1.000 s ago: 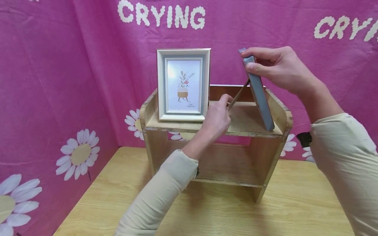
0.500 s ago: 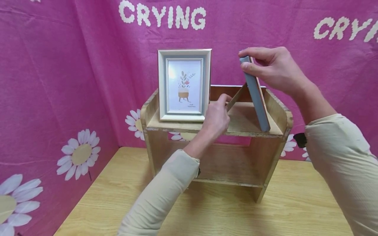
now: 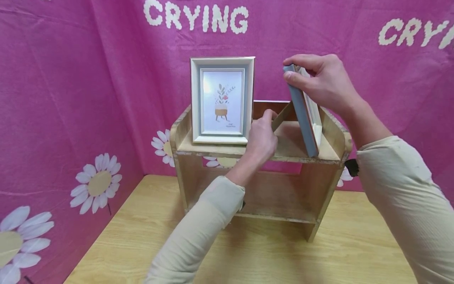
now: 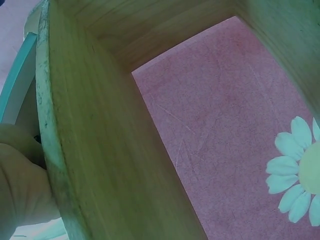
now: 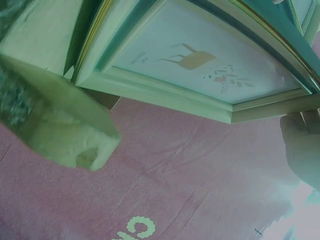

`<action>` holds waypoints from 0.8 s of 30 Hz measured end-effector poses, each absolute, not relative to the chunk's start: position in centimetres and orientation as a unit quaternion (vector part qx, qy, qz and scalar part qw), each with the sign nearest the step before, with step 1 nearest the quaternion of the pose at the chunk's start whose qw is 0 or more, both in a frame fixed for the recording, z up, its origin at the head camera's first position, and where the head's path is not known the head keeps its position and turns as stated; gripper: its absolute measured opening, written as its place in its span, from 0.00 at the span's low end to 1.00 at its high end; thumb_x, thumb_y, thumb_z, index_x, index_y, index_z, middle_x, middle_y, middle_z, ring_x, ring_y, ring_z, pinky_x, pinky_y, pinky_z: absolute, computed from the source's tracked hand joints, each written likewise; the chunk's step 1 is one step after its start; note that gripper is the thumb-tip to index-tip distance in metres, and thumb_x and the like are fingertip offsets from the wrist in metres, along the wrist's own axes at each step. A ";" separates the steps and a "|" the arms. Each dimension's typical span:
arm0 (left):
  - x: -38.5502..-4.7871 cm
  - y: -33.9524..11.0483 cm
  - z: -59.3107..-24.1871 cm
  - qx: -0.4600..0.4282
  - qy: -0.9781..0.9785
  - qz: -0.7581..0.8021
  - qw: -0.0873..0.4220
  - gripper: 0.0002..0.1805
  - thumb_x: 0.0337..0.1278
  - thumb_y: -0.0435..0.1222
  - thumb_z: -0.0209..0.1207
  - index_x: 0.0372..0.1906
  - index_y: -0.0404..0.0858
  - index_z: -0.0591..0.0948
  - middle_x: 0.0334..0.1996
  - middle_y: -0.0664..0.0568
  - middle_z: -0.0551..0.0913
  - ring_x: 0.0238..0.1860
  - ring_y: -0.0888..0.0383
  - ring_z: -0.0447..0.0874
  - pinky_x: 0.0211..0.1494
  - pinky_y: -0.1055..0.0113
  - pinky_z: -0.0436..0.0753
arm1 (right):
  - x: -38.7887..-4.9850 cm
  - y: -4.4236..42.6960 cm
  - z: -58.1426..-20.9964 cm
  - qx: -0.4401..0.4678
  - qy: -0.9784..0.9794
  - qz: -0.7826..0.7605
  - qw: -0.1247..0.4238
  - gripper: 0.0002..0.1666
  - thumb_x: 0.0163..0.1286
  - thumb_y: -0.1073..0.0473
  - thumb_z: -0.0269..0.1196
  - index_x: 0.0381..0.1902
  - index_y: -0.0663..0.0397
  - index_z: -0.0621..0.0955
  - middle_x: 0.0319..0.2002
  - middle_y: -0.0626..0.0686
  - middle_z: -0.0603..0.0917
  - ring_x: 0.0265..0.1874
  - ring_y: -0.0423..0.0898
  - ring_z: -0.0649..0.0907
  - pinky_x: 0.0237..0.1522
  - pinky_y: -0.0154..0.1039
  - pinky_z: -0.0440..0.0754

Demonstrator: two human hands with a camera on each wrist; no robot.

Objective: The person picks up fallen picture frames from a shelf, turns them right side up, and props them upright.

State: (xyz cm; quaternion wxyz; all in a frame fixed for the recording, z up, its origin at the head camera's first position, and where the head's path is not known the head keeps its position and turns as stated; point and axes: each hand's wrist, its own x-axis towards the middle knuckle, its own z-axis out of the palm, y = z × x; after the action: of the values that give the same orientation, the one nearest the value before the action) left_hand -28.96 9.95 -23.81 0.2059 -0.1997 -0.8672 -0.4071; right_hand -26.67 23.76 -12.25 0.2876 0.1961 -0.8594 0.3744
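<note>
In the head view, my right hand (image 3: 326,81) grips the top of a picture frame (image 3: 302,112), thumb on its near edge and fingers over the top. The frame is nearly edge-on and tilted, its lower end at the upper board of a small wooden shelf. A brown stand leg (image 3: 282,117) slants from its back to my left hand (image 3: 261,136), which pinches the leg's end; the fingertips are partly hidden. In the right wrist view, the frame's front (image 5: 200,70) shows a plant-pot print. A second white-and-grey picture frame (image 3: 222,100) stands upright on the left, facing forward.
The two-level wooden shelf (image 3: 328,189) has raised side panels and stands on a light wood table (image 3: 269,260). A pink cloth (image 3: 117,79) with daisies and lettering hangs behind and to the left. The left frame stands close beside my left hand.
My right hand has moved left with the picture frame, whose lower end has also shifted left. The frame has turned so a strip of its front now shows. My left hand keeps the stand leg.
</note>
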 end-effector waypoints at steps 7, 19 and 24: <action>-29.1 10.1 -23.8 -0.190 -0.868 -0.407 0.210 0.20 0.59 0.20 0.55 0.54 0.39 0.75 0.38 0.46 0.86 0.34 0.55 0.80 0.36 0.68 0.81 | -26.8 23.0 -12.2 0.185 -0.853 0.380 0.305 0.19 0.66 0.52 0.67 0.54 0.47 0.86 0.56 0.52 0.84 0.42 0.38 0.75 0.40 0.28 0.69; -27.9 10.2 -25.9 -0.254 -0.788 -0.420 0.371 0.17 0.63 0.23 0.52 0.56 0.32 0.75 0.47 0.43 0.79 0.49 0.53 0.80 0.54 0.71 0.81 | -26.8 23.0 -12.3 0.174 -0.857 0.380 0.302 0.21 0.67 0.52 0.67 0.56 0.49 0.85 0.59 0.54 0.82 0.46 0.40 0.75 0.42 0.28 0.70; -26.8 11.2 -26.5 -0.304 -0.724 -0.431 0.444 0.17 0.61 0.26 0.56 0.55 0.32 0.74 0.49 0.43 0.77 0.51 0.52 0.79 0.55 0.74 0.79 | -26.8 23.0 -12.3 0.177 -0.856 0.380 0.302 0.21 0.66 0.51 0.67 0.56 0.48 0.85 0.59 0.54 0.82 0.45 0.39 0.75 0.41 0.28 0.70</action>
State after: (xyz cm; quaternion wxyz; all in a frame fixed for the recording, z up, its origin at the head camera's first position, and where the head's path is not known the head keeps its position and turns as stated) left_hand -26.77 11.23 -26.46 0.4443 -0.3040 -0.7242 -0.4311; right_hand -26.84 23.03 -12.33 0.3016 0.1774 -0.8563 0.3800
